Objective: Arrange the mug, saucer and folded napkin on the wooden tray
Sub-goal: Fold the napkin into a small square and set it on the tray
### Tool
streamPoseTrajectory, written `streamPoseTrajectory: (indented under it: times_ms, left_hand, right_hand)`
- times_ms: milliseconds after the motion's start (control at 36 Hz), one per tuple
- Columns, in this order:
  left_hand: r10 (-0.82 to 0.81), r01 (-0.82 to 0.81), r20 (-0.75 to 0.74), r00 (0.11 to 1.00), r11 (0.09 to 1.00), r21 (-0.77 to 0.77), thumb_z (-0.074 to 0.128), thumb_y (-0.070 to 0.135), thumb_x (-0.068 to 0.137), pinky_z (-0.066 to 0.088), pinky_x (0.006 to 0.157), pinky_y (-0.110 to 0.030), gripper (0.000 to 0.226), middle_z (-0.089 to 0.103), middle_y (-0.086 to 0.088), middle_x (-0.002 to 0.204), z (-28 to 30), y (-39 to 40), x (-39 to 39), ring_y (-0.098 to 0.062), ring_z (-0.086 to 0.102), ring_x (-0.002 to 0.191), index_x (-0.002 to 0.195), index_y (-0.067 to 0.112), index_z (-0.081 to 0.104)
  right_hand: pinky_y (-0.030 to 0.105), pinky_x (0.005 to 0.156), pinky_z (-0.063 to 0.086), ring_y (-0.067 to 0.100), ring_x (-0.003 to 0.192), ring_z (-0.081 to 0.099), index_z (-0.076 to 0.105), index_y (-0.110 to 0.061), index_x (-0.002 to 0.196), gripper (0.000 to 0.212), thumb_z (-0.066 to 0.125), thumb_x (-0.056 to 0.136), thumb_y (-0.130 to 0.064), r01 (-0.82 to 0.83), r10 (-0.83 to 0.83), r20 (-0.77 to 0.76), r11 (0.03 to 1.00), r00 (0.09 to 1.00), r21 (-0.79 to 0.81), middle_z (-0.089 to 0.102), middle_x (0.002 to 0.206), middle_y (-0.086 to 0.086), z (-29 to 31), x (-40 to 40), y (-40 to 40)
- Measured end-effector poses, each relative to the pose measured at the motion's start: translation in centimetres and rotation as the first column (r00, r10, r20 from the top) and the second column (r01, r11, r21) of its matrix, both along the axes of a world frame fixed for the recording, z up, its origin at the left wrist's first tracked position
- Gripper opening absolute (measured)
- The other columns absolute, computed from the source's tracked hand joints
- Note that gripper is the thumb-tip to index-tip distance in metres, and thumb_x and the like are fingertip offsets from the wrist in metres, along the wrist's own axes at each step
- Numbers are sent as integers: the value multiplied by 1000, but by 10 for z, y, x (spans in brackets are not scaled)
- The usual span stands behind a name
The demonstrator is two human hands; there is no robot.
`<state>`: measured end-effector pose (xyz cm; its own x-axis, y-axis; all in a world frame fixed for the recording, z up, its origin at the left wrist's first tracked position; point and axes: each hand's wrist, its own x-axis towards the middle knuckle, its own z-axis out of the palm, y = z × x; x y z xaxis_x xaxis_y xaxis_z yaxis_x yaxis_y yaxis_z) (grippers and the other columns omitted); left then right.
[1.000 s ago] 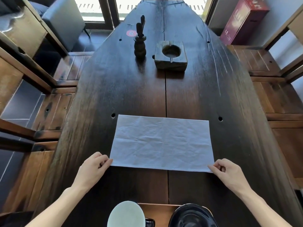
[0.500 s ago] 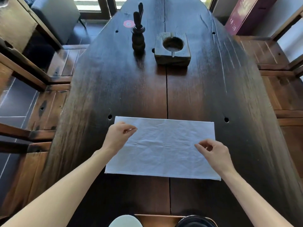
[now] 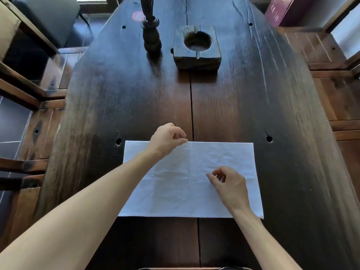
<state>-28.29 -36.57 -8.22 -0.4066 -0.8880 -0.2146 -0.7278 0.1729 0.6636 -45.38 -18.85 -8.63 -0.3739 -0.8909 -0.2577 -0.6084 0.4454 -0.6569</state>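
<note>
A white napkin (image 3: 175, 188) lies spread flat on the dark wooden table (image 3: 224, 106), creased down its middle. My left hand (image 3: 167, 139) is at the middle of the napkin's far edge, with thumb and fingertips pinched together on that edge. My right hand (image 3: 228, 184) is over the napkin right of its centre, fingers curled, thumb and forefinger slightly apart, nothing held. Only a thin strip of the wooden tray (image 3: 175, 268) shows at the bottom edge. The mug and saucer are out of sight.
A square wooden block with a round hollow (image 3: 196, 47) and a dark turned wooden stand (image 3: 151, 34) sit at the table's far end. Wooden benches run along both sides, and a maroon box (image 3: 284, 10) stands at the far right.
My left hand has moved right along the napkin's far edge to its middle. My right hand has shifted slightly towards the centre. The view has tilted up, so the mug and saucer have dropped out of frame.
</note>
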Motion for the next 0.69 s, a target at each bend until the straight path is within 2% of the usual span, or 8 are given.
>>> streamPoseTrajectory:
  times_ms: [139,250,417,500,611,694]
  left_hand:
    - [-29,28,38,999,999,26,78,28,82,54,79,-41,9,53,6,87,-4,0,-10,-15,56,82,90,25,77]
    - [-40,37,78,996,998,42,75,29,84,45,74,-32,4,50,9,93,-7,4,-18,-11,54,87,87,27,75]
    - [-23,15,110,994,997,69,73,24,82,48,75,-36,2,51,8,90,-6,1,-23,-15,55,84,81,23,72]
    - [-46,36,133,990,996,77,73,24,83,49,74,-37,6,50,7,87,-7,-4,-16,-16,55,84,79,23,70]
    - [-33,19,120,992,994,109,76,23,81,54,80,-46,9,53,7,85,-10,-6,0,-18,57,85,76,23,69]
    - [-9,-5,124,992,993,116,77,25,81,53,80,-45,12,52,8,83,-11,-8,10,-19,56,86,75,25,67]
  right_hand:
    - [25,65,48,8,73,59,68,-18,79,15,76,88,-27,-6,6,-4,1000,1000,-14,64,75,-5,-1,-10,3]
    - [22,66,45,6,73,57,65,-20,78,15,76,87,-26,-52,51,-31,999,998,-15,62,76,-6,-4,-18,4]
    - [18,66,41,7,74,55,62,-21,77,18,77,86,-25,-155,155,-49,988,987,8,58,77,-9,-7,-33,-11]
    - [21,65,38,7,73,52,60,-21,76,19,76,85,-25,-236,237,-70,971,969,28,55,75,-8,-10,-44,-26]
    - [24,66,34,10,73,48,59,-23,76,19,76,84,-27,-382,382,-141,924,913,30,50,74,-10,-12,-55,-50]
    - [28,70,36,12,75,47,57,-25,77,19,74,84,-29,-482,477,-207,876,854,30,48,76,-12,-11,-62,-67]
